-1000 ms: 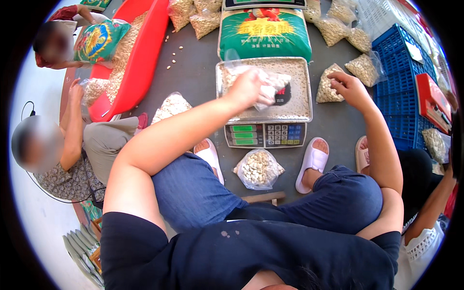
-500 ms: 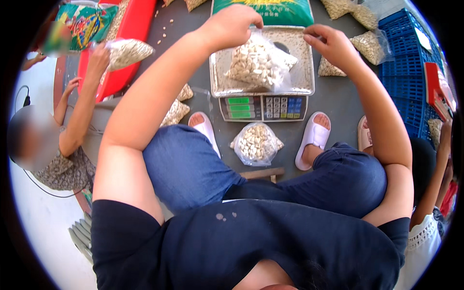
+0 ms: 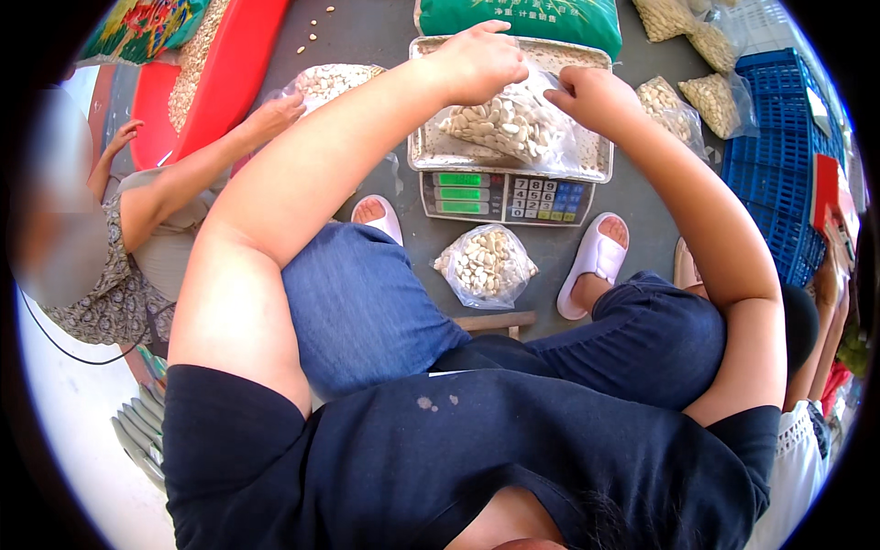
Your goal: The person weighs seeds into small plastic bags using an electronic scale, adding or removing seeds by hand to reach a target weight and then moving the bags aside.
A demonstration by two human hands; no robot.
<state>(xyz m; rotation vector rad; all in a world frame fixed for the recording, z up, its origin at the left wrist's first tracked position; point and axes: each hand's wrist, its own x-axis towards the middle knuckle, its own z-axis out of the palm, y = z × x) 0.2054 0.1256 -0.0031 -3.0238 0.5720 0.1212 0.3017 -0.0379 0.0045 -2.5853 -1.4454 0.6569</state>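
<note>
On the speckled metal pan (image 3: 429, 158) of a digital scale (image 3: 463, 194) lies a clear plastic bag of pale flat seeds (image 3: 504, 126). My left hand (image 3: 484, 62), its fingers curled, grips the upper left edge of this bag. At the other side of the bag's loose top, my right hand (image 3: 594, 97) pinches the plastic between thumb and bent fingers. The fingertips of the left hand are partly hidden. Between my feet stands another bag of seeds (image 3: 486, 264), just below the scale's lit green displays.
A green printed sack (image 3: 522, 23) lies beyond the scale. Several filled bags (image 3: 665, 105) and a blue crate (image 3: 779, 165) are at the right. At the left, a co-worker's hand (image 3: 280, 117) touches a seed bag (image 3: 335, 82) near a red trough (image 3: 206, 87).
My right hand has moved in from open air and closed on the bag's edge. The bag has tipped rightward. The co-worker's bag has come down beside my left forearm.
</note>
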